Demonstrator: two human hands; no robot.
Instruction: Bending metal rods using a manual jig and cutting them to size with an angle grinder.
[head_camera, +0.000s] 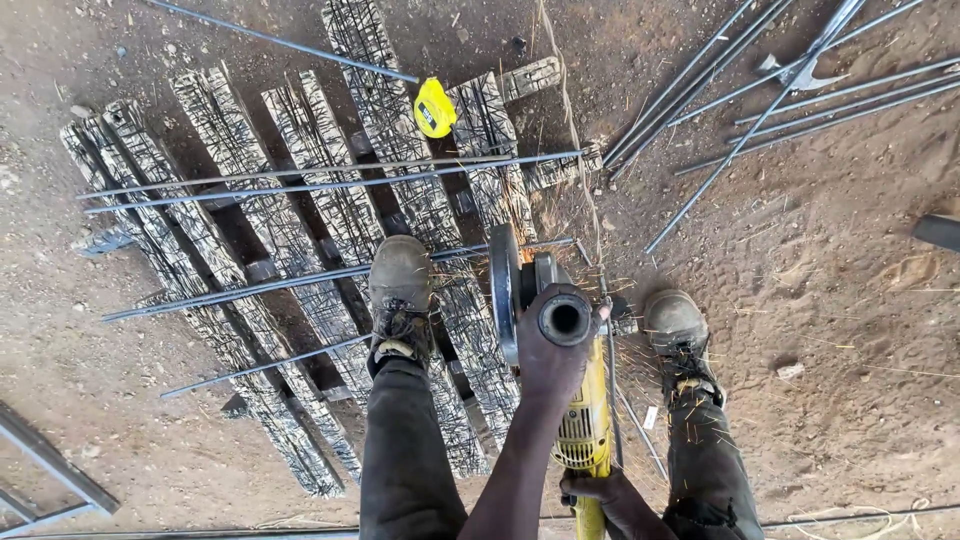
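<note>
Two hands on grinder (570, 400), lower centre | left hand (550, 350) fingers clamped on side handle | right hand (600, 490) fingers wrapped round rear body | likely heavy, rigid, kicks | disc (503, 290) on rod (300, 282) atop planks (330, 190)

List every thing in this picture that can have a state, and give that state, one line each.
Yellow-bodied angle grinder: running, sparks flying, disc edge-on above a rod.
Left hand: gripping the grinder's black side handle.
Right hand: holding the grinder's rear body.
Yellow tape measure: closed, lying on the slats.
Thin steel rods: lying across the scarred wooden slats.
Left boot: planted on a rod.
</note>
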